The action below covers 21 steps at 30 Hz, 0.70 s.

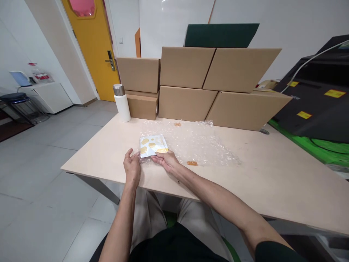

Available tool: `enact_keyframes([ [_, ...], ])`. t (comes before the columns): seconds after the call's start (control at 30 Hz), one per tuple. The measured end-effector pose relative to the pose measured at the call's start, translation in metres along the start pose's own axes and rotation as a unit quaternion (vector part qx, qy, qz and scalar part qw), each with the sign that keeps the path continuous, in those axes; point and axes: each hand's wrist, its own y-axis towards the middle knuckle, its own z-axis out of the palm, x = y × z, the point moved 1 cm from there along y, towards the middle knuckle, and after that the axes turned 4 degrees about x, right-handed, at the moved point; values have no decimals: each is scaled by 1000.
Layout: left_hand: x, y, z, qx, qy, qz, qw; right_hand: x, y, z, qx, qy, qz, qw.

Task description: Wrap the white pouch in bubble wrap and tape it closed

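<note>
A flat, square white packet (154, 146) with yellow round spots is tilted above the left end of a clear bubble wrap sheet (199, 143). My right hand (167, 160) grips the packet at its lower right corner, thumb on top and fingers beneath. Just left of the packet, my left hand (132, 168) has its fingers curled at the near left edge of the bubble wrap and seems to pinch it. Strips of orange tape (192, 163) stick to the sheet, one at its near edge and another at its far side.
Cardboard boxes (188, 103) are stacked along the back of the table (98, 153), with a dark green box (220, 35) on top. A white bottle (122, 103) with a metal cap stands at the back left. Black equipment (313, 98) sits on green material at the right.
</note>
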Motion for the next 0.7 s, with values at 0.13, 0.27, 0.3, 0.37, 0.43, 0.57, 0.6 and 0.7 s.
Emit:
enact_keyframes([
  [0.13, 1, 1, -1, 6, 10, 5, 1000, -6, 2, 1, -13, 37, -19, 999],
  [0.27, -2, -1, 0, 5, 4, 3, 1000, -10, 6, 3, -13, 44, -14, 999],
  [0.3, -3, -1, 1, 4, 2, 6, 1000, -11, 7, 4, -14, 44, -13, 999],
  [0.37, -5, -3, 4, 2, 1, 14, 1000, -10, 7, 6, -11, 44, -9, 999],
  [0.43, -8, -3, 8, -4, 1, 23, 1000, -7, 3, 6, 1, 43, -2, 999],
  [0.57, -15, -5, 12, -40, 13, 41, 998, 6, -18, -5, 72, -89, 56, 992],
  [0.6, -17, -6, 12, -51, 21, 49, 997, 10, -25, -10, 91, -155, 60, 982],
  [0.7, -25, -11, 13, -72, 60, 91, 991, 25, -38, -21, 90, -316, -82, 941],
])
